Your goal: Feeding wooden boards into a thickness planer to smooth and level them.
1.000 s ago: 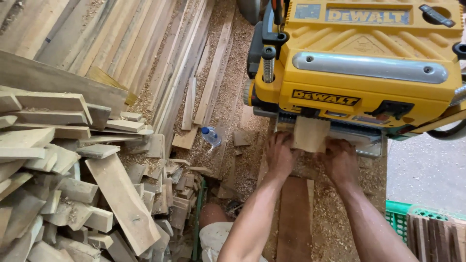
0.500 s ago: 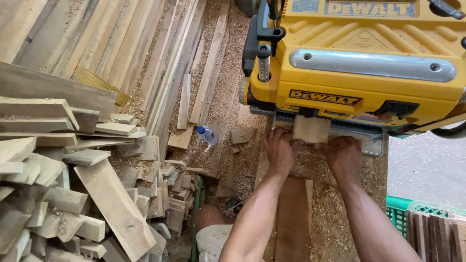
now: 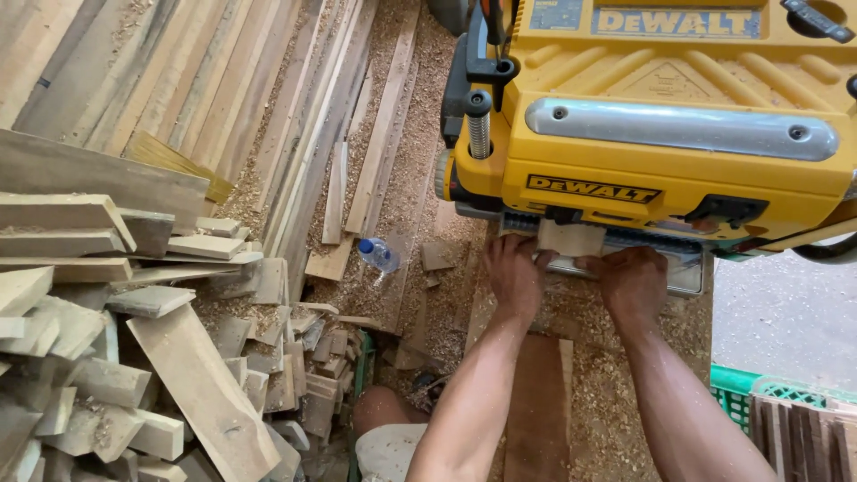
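At the mouth of the yellow planer [image 3: 661,134], a small wood block [image 3: 571,238] lies just ahead of both hands, its far end already inside. Left hand [image 3: 515,272] and right hand [image 3: 632,281] touch its near corners with bent fingers, equally near.

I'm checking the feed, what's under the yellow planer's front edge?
A small wood block pokes out, left hand and right hand at its sides. Its far end is hidden inside the yellow planer.
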